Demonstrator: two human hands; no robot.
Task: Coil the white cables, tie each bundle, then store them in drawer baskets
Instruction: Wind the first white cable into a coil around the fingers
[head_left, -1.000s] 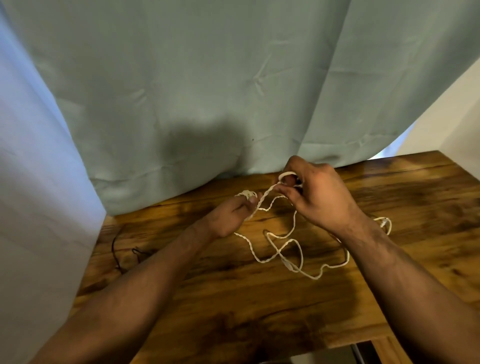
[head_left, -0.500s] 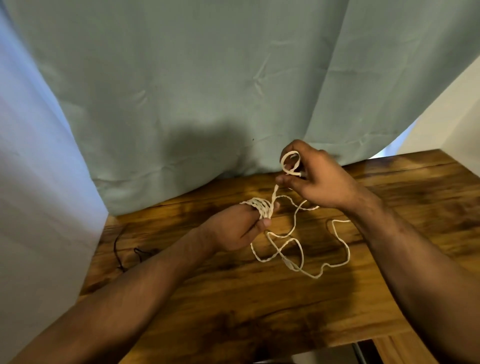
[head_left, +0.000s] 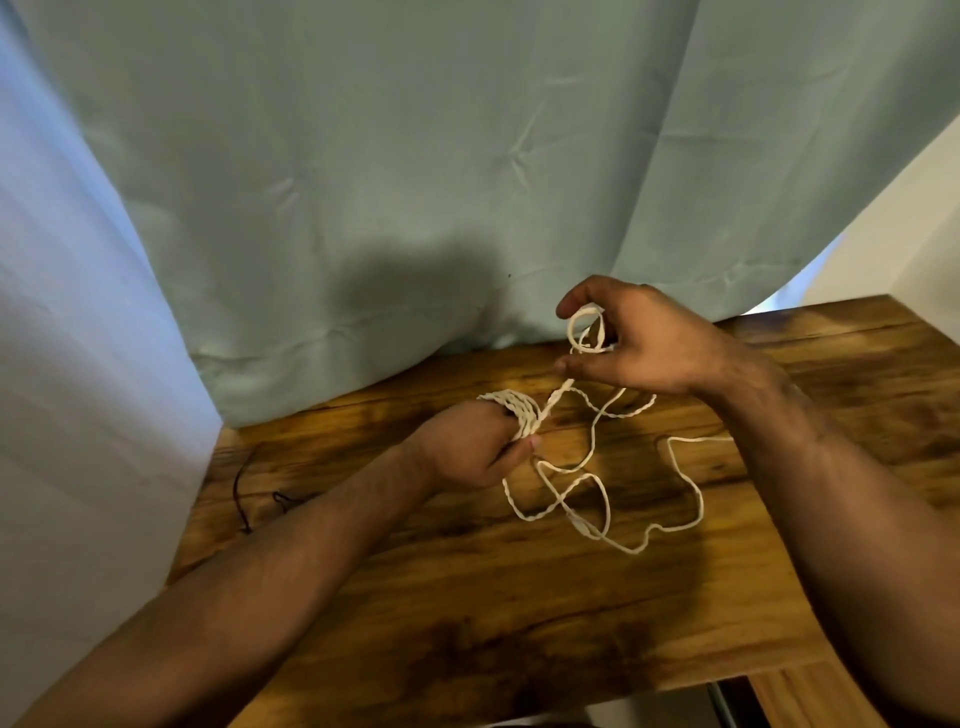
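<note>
A person is working over a wooden bench (head_left: 467, 597), with both bare forearms reaching in from the bottom of the view. A pale blue-green curtain (head_left: 415, 182) is hanging behind the bench, its hem resting along the far edge, and a shadow is falling on it just above the hands. The left hand (head_left: 462, 452) is hovering low over the bench top with its fingers curled. It is gripping a coil (head_left: 511, 413) of the white cable (head_left: 587, 519), with several turns lying side by side across the fingers. From that coil a taut run of the cable is rising up and to the right into the right hand (head_left: 644, 343), which is being held higher, in front of the curtain's hem. The right hand is pinching the cable between thumb and fingertips, and a small loop (head_left: 586, 328) of cable is standing up inside its curled fingers. The rest of the white cable is lying loose on the bench between and below the two hands. It is wandering in open bends and crossing over itself near the middle, with one strand running out to the right and disappearing behind the right forearm. Near the left edge of the bench, well apart from the white cable, a thin dark cord (head_left: 241, 493) is lying in a loose curve. A white wall (head_left: 909, 218) is showing at the upper right.
</note>
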